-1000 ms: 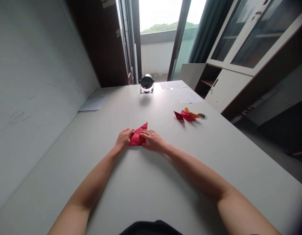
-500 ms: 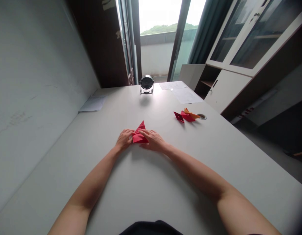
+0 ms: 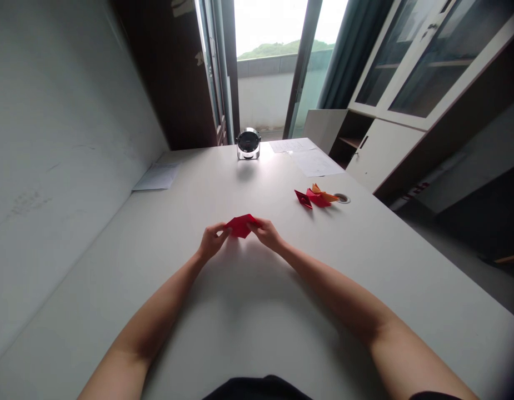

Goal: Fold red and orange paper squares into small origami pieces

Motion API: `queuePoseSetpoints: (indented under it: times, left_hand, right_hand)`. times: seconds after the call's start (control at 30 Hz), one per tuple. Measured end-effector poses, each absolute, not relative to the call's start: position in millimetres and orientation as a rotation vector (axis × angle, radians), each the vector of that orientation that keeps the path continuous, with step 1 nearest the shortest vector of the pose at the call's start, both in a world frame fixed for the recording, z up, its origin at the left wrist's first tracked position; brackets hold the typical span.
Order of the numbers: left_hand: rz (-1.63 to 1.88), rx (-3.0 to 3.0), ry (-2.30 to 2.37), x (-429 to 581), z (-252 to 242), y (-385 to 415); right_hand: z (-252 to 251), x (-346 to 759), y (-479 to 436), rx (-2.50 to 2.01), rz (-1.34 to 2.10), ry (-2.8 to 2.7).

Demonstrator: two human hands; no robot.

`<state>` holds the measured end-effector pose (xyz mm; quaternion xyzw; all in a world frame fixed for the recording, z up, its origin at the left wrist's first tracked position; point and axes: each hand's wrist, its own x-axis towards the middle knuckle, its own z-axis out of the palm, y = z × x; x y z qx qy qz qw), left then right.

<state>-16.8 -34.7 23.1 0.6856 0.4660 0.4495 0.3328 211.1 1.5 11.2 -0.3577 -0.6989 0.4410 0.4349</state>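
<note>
A folded red sheet of paper [image 3: 240,226] is held up between my two hands, just over the white table. My left hand [image 3: 214,240] pinches its left edge between thumb and fingers. On the other side, my right hand [image 3: 265,231] grips the right edge, thumb in front. The paper's near face looks smooth, with a blunt point at the bottom; its far side is hidden.
Red folded paper pieces [image 3: 318,198] and an orange one [image 3: 324,194] lie to the right, beside a round cable hole [image 3: 342,198]. A small round silver-and-black device [image 3: 248,144] stands at the far edge. Paper sheets [image 3: 316,163] lie back right, another [image 3: 156,176] by the left wall.
The red paper was flat on the table under my fingers, its point facing away. Now it is lifted and turned, and both hands pinch its side edges.
</note>
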Motion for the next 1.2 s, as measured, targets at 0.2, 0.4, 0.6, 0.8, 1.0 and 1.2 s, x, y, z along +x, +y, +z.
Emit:
queuePoseSetpoints:
  times: [0.2, 0.4, 0.6, 0.8, 1.0, 1.2]
  left_hand:
    - [1.259, 1.257, 1.079, -7, 29, -35]
    - [1.113, 0.969, 0.978, -2, 26, -36]
    - [1.091, 0.903, 1.008, -7, 16, -30]
    - [1.117, 0.846, 1.057, -8, 12, -27]
    - [1.174, 0.966, 1.101, -4, 8, -29]
    - [1.102, 1.15, 1.171, 3, 11, -34]
  right_hand:
    - [13, 210, 2, -0.793, 1.274, -1.646]
    - [25, 214, -1, -0.671, 1.439, -1.54]
    - [28, 225, 3, -0.67, 1.668, -1.563]
    - [30, 230, 2, -0.683, 1.726, -1.565]
    - [33, 224, -3, -0.717, 1.699, -1.708]
    - [28, 213, -6, -0.695, 1.732, -1.857]
